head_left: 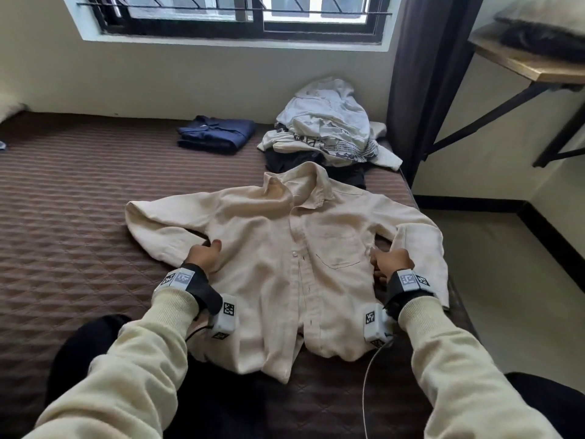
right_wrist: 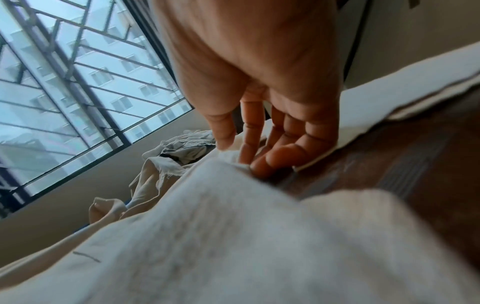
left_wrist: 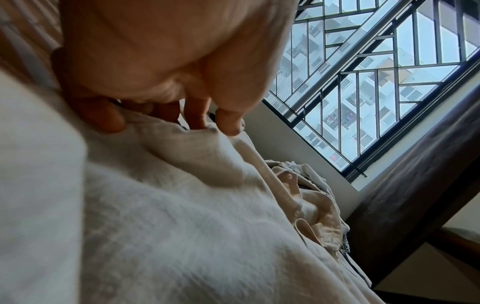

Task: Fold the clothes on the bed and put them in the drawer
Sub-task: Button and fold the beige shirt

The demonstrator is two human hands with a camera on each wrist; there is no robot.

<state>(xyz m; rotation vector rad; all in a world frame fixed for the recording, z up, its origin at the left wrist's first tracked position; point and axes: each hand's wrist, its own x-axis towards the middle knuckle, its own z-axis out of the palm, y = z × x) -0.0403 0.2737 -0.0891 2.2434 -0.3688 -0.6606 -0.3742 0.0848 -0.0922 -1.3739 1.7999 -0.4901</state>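
While spread buttoned-side up, cream shirt (head_left: 278, 248) sits pinched between both hands' fingers (left_wrist: 228, 121).

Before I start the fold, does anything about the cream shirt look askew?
Slightly. The cream shirt lies face up, but its hem is bunched, and the sleeve beside the right hand hangs over the bed edge. The left hand grips the other side. Nothing looks damaged.

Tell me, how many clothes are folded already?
1: the folded navy blue shirt lies near the wall, left of the heap of unfolded pale clothes. Folded pieces could hide under that heap.
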